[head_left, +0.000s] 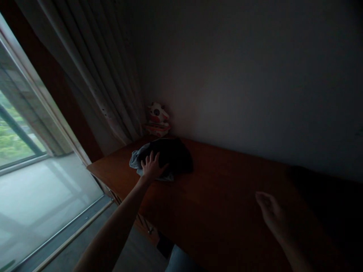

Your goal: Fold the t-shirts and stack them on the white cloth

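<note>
A pile of cloth lies on the brown wooden tabletop point(221, 189), made up of a black piece point(177, 155) and a light blue-grey piece point(134, 160) that shows at its left and front edges. My left hand point(152, 166) rests on the front left of the black cloth, its fingers spread. Over the right part of the tabletop is my right hand point(270, 211), apart from the cloth, with its fingers curled; the dim light hides whether anything is between them.
A white and red cow figure point(158, 118) stands in the back corner beside the curtain point(107, 75). Something dark point(329, 200) lies along the right side of the table. Drawer fronts run below the front edge. A window point(19, 128) is at the left.
</note>
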`<state>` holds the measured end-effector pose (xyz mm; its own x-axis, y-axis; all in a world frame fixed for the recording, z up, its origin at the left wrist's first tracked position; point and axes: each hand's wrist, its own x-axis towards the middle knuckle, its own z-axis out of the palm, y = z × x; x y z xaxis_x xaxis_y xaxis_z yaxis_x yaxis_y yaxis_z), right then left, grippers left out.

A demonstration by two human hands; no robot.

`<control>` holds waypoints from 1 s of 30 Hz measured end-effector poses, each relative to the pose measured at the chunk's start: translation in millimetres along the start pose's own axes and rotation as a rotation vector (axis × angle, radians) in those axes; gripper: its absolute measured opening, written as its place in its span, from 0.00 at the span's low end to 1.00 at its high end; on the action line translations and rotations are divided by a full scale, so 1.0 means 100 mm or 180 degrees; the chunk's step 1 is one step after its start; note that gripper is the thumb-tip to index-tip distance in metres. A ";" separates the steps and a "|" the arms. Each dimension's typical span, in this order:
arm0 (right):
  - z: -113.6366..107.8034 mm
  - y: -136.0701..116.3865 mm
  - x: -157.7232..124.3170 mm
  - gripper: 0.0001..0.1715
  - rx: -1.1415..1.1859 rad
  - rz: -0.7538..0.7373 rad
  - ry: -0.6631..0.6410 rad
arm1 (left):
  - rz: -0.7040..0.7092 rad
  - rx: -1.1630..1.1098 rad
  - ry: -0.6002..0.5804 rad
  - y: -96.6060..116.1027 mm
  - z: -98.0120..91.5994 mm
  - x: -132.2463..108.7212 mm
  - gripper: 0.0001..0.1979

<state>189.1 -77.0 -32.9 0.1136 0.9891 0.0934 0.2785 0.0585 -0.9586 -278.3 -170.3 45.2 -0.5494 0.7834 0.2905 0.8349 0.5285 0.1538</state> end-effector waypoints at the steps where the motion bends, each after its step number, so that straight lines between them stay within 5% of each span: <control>1: 0.00 -0.01 -0.01 0.39 -0.0030 0.0008 -0.0008 | -0.0004 0.0074 0.0069 -0.02 0.04 -0.01 0.41; 8: -0.03 -0.09 -0.04 0.36 -0.0401 -0.0076 -0.0061 | 0.0089 0.0474 0.0355 0.23 -0.18 0.05 0.33; 15: -0.03 -0.09 -0.05 0.35 -0.0326 -0.0047 -0.0084 | 0.2093 -0.0807 -0.0411 1.25 0.14 -0.29 0.17; 19: -0.03 -0.06 -0.04 0.34 -0.0280 -0.0091 -0.0032 | 0.2454 -0.1065 -0.0442 1.71 0.34 -0.56 0.13; 30: -0.03 -0.16 -0.15 0.29 -0.0064 -0.0621 -0.0020 | 0.2496 -0.2103 -0.0389 1.65 0.51 -0.47 0.13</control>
<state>186.0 -93.5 -18.2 0.0495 0.9601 0.2752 0.3137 0.2466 -0.9169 -117.0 -103.0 8.4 0.1883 0.8778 0.4405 0.7913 -0.4013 0.4614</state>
